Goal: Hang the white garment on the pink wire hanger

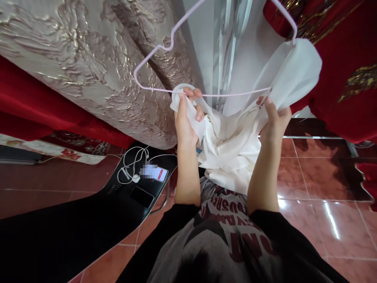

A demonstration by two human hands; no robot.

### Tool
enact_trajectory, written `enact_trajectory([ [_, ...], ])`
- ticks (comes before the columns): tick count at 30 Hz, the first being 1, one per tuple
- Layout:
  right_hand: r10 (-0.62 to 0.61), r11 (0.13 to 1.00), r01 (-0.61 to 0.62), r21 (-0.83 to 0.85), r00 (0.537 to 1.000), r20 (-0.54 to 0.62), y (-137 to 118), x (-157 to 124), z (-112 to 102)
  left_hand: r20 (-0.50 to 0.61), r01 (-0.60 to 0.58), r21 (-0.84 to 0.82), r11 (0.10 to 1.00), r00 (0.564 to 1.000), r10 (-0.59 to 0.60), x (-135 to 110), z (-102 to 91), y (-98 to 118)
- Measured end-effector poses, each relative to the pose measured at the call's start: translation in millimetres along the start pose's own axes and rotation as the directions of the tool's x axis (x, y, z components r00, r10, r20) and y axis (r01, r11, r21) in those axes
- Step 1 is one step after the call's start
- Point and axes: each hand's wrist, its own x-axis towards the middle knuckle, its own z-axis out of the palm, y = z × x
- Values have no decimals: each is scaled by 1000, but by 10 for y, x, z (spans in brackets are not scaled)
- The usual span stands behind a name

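Observation:
A pale pink hanger (156, 49) hangs before me, its left end bare. White sheer fabric (303, 70) covers its right end, and the rest of this white garment (229, 157) drops in folds towards my lap. My left hand (188, 112) is closed on an edge of the garment at the hanger's bottom bar, left of the middle. Farther right, my right hand (273, 118) pinches the garment just below the bar, beside the covered end. Some fingertips of the right hand are hidden by the cloth.
Beige embossed fabric (88, 63) hangs at the left, red cloth with gold patterns (347, 78) at the right. A black bench (97, 220) at the lower left bears a lit phone (159, 173), a dark phone (141, 197) and a white cable (125, 167). The floor (318, 184) is red tile.

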Motion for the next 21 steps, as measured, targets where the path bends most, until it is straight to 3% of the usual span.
enact_trajectory([
  [2, -103, 993, 97, -66, 990, -100, -55, -12, 29, 11, 0, -7, 1000, 1000, 0, -6, -11, 10],
  [4, -171, 979, 158, -128, 980, -99, -82, 22, 3, 6, 1, -6, 1000, 1000, -1, -4, -13, 0],
  [10, -143, 974, 145, -172, 989, 24, -156, 64, -64, -20, 10, 28, 1000, 1000, -10, -2, 10, -28],
  [16, -86, 945, 156, -286, 967, 242, -268, -91, -56, -26, 6, 41, 999, 1000, -5, 0, 13, 15],
  [21, -144, 967, 154, -201, 987, 67, -346, -146, -5, -9, 6, -3, 1000, 1000, -6, 10, 1, -18],
])
